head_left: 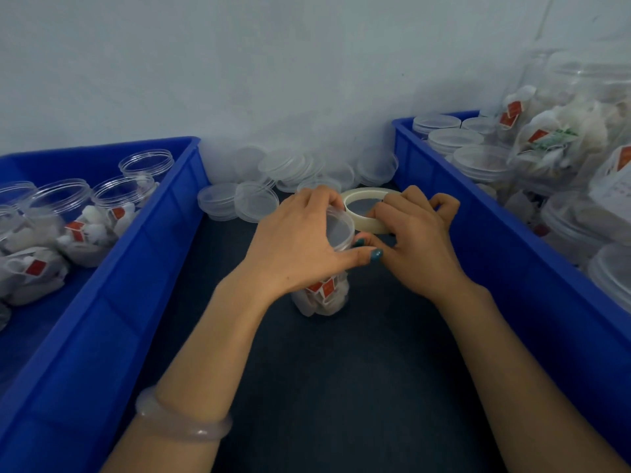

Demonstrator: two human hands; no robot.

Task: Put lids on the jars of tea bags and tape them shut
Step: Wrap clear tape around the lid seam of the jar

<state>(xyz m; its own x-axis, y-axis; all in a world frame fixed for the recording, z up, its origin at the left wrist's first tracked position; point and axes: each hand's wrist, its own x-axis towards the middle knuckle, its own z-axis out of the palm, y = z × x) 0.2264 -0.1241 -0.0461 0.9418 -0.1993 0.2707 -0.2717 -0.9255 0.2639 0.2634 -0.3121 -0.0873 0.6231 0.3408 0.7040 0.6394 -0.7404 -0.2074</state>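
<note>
A clear jar of tea bags (322,298) stands upright on the dark table between two blue bins, with a clear lid (338,230) on top. My left hand (300,244) grips the lid and the jar's top from the left. My right hand (413,237) holds a roll of pale tape (367,208) right beside the lid, fingers curled round the roll. Both thumbs meet at the lid's near edge. Any strip of tape between roll and jar is too clear to tell.
The left blue bin (112,268) holds several open jars of tea bags (71,213). The right blue bin (512,254) holds several lidded jars (478,158). Loose clear lids (256,199) lie heaped against the wall behind my hands.
</note>
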